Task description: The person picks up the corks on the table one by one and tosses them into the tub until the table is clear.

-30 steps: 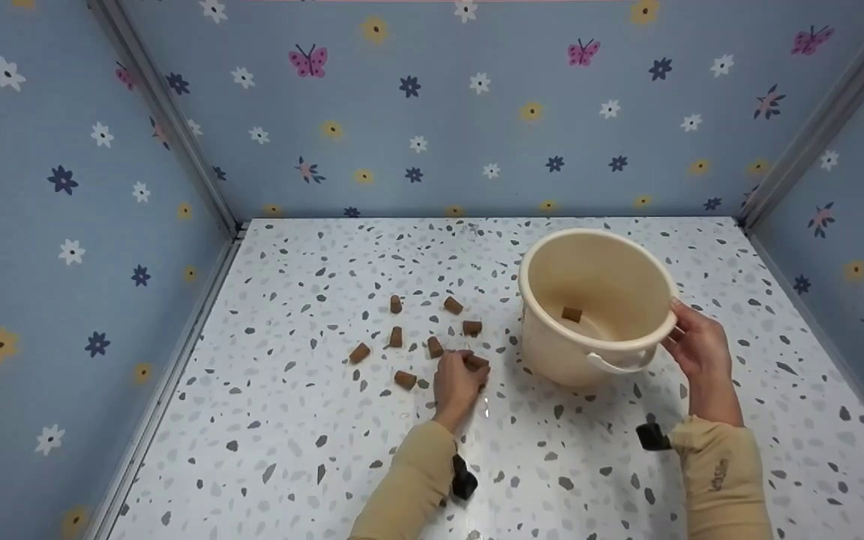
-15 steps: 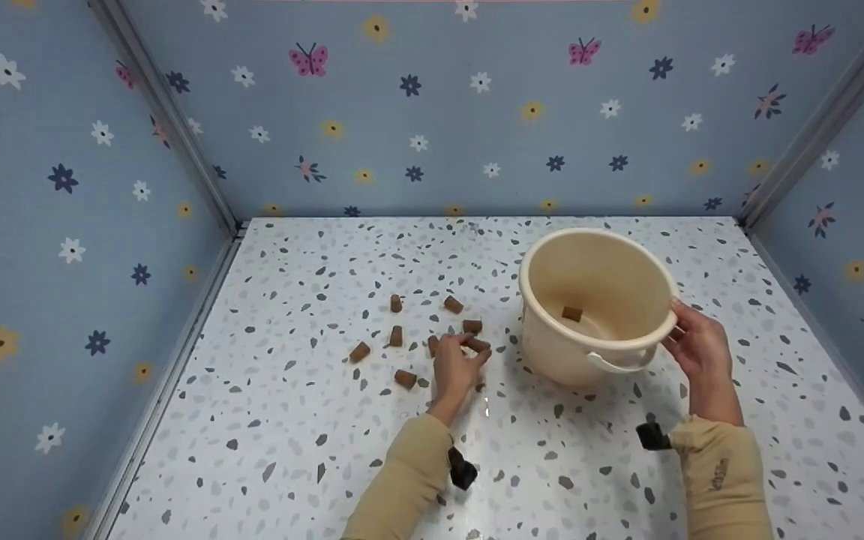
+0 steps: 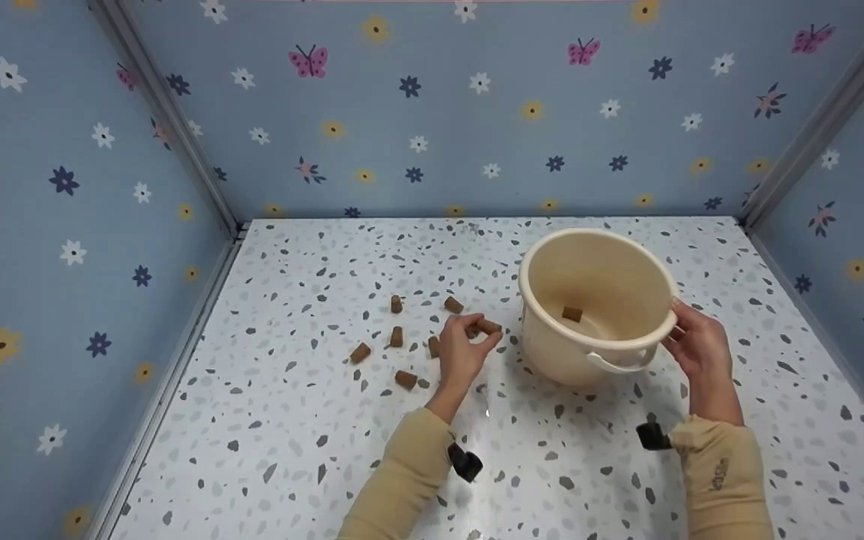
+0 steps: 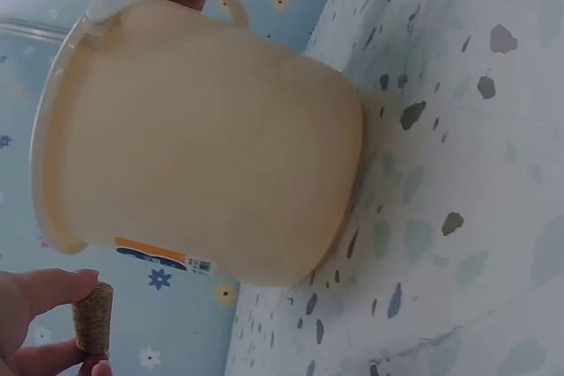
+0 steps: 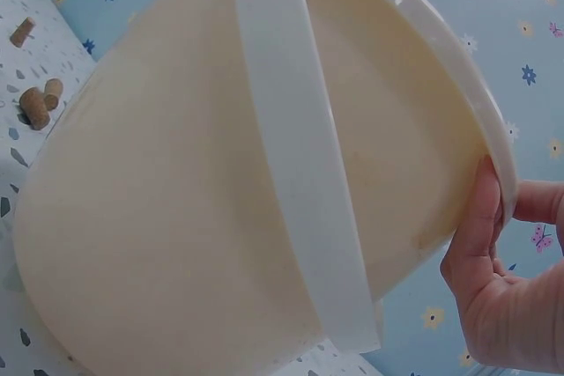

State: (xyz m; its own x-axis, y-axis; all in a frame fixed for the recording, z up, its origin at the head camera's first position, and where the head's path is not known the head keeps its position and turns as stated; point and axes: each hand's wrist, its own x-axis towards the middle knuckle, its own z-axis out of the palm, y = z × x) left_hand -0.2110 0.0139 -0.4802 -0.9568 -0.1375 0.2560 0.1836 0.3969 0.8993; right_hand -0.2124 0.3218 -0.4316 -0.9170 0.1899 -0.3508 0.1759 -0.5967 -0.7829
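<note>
Over the desk (image 3: 289, 420), 1 cork (image 3: 490, 326) bridges thumb and fingertips in the left hand's (image 3: 465, 352) pinching grip, outside the bucket (image 3: 552, 354) and near its wall. The right hand (image 3: 702, 346) holds the rim. From here the left hand partly hides 2 loose corks (image 3: 433, 346); the right wrist view crops its fingers.
</note>
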